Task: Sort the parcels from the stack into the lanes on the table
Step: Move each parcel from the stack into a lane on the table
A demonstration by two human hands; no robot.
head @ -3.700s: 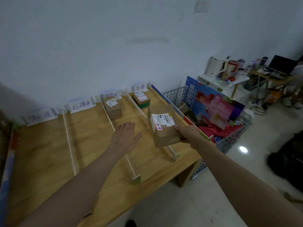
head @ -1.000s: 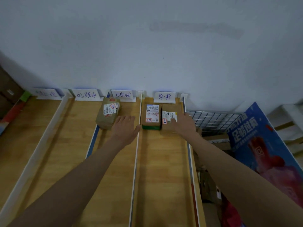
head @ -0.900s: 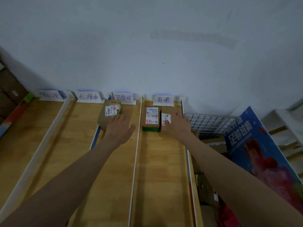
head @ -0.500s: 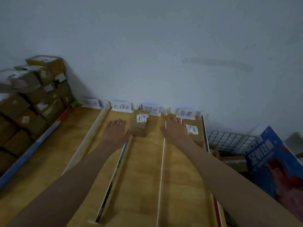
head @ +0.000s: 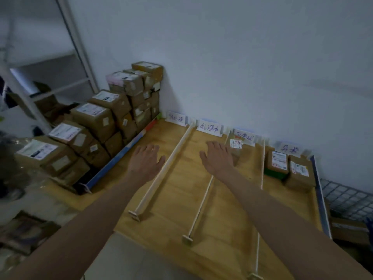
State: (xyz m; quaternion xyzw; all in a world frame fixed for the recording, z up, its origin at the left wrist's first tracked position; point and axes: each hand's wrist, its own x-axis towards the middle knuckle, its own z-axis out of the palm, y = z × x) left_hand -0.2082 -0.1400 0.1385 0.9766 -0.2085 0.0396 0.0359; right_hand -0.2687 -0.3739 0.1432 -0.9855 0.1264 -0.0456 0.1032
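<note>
Both forearms reach in from the near edge over the wooden bench (head: 181,199). Left hand (head: 145,161) hovers flat above the leftmost lane, fingers straight and slightly spread, grip open, holding nothing. Right hand (head: 218,160) likewise flat and empty, over the second lane, its fingers just in front of a tan parcel (head: 235,147) lying in the third lane; contact cannot be told. Three thin dividers (head: 161,174) run near to far, splitting the bench into four lanes. In the rightmost lane lie two parcels side by side: one with a green base (head: 277,164) and a plain brown one (head: 300,174), both with white shipping labels, print too small to read. A wire basket (head: 347,199) sits just right of the bench. Left of the bench, the stack of parcels (head: 96,122) rises toward the wall, labels up. At the far edge stand four handwritten lane cards (head: 210,128); the second reads 处理中, the others are unclear.
</note>
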